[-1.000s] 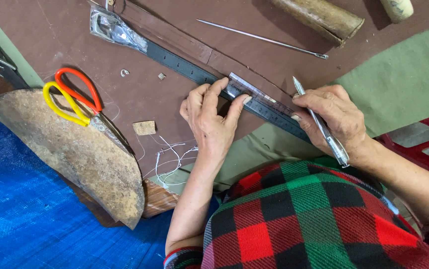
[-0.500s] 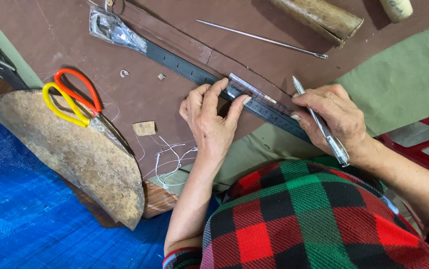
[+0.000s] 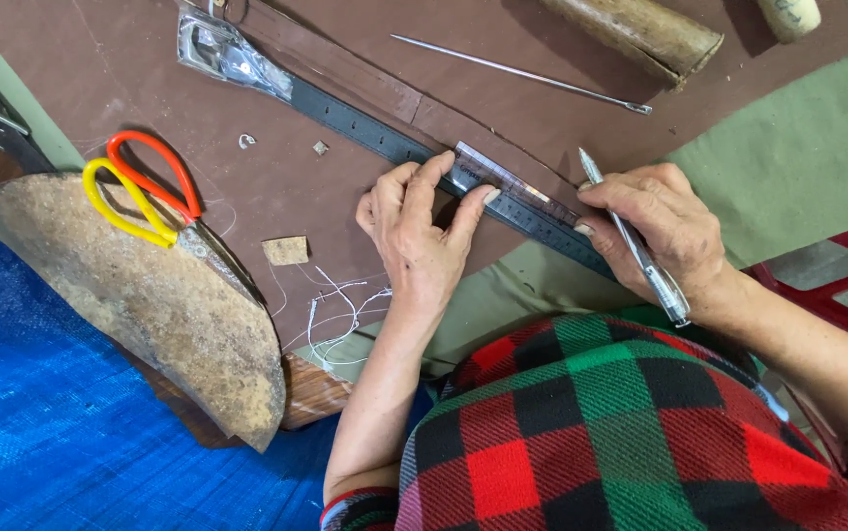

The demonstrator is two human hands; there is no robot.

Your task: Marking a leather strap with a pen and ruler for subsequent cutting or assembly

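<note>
Pressing ruler point(image 3: 517, 192) onto belt point(image 3: 375, 133) — right hand point(image 3: 665, 231) holding pen point(image 3: 636, 241).

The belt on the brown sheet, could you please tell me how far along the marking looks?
Done: the belt lies flat on the brown sheet with the clear ruler laid along it. In hand: the left hand presses the ruler down, and the right hand holds a pen, tip up beside the ruler. Left: no drawn line shows, and the scissors lie untouched.
</note>
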